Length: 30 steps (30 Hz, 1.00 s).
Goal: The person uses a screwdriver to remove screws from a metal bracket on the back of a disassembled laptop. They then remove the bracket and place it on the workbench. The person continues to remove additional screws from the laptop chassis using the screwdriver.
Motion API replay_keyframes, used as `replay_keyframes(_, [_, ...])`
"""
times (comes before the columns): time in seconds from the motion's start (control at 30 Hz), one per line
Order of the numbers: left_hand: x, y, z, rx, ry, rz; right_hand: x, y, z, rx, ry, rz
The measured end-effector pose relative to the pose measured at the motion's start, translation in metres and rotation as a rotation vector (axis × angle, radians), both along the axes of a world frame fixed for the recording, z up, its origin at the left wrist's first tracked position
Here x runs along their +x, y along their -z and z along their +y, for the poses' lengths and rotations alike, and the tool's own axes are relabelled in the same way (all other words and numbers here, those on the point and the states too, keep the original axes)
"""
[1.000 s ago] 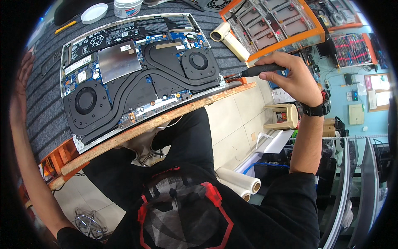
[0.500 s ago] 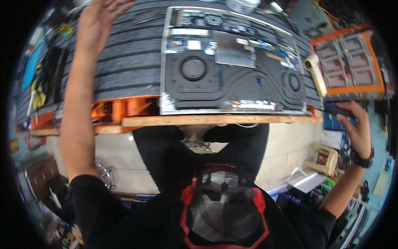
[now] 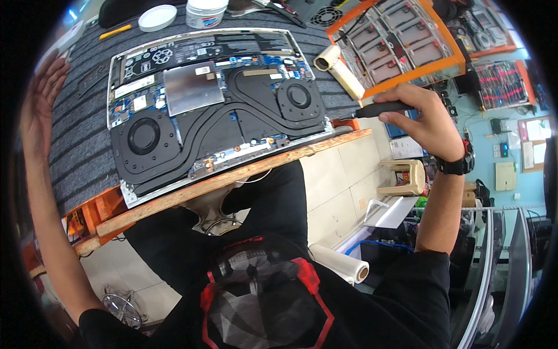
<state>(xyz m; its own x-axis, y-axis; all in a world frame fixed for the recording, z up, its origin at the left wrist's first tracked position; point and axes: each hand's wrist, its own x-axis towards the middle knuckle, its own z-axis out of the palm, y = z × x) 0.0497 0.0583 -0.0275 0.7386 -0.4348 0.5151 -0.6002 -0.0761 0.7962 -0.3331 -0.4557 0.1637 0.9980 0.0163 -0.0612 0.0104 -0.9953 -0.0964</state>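
Note:
An opened laptop [image 3: 232, 131] lies on the ribbed grey mat, its insides facing up. A black battery [image 3: 200, 51] runs along its far side, and a left fan [image 3: 143, 135] and a right fan [image 3: 298, 97] sit at its two ends. My right hand [image 3: 430, 119] grips a screwdriver [image 3: 381, 109] by its dark handle, just right of the laptop's near right corner. The shaft points left toward that corner; whether the tip touches anything I cannot tell. Left of the laptop, my left hand [image 3: 43, 104] is raised with fingers stretched out, holding nothing.
A white tub [image 3: 204, 14] and round white lid [image 3: 158, 18] stand behind the laptop. At the right are a cream handheld tool [image 3: 340, 75] and an orange-framed parts tray [image 3: 401, 43]. The wooden table edge [image 3: 244, 174] runs close in front of me.
The view has swung to the right, so the laptop appears farther left and tilted. My right hand still holds the screwdriver; my left hand stays open.

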Motion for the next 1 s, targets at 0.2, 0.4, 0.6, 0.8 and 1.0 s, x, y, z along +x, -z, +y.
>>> replay_keyframes(0.2, [0.009,0.006,0.002,0.007,0.057,0.001,0.0,0.003,0.001,0.01,-0.031,0.009])
replay_keyframes(0.4, [0.012,0.006,0.008,0.065,0.044,-0.019,0.003,0.006,0.004,0.009,-0.016,0.034])
replay_keyframes(0.6, [0.025,0.009,0.014,-0.022,0.151,0.098,0.009,0.005,0.007,-0.023,-0.079,0.054])
replay_keyframes(0.8, [0.04,0.018,0.027,-0.005,0.178,0.089,0.03,-0.001,0.031,-0.275,-0.245,0.085])
replay_keyframes(1.0, [0.042,0.016,0.025,0.022,0.196,0.065,0.033,0.003,0.037,-0.318,-0.221,0.031])
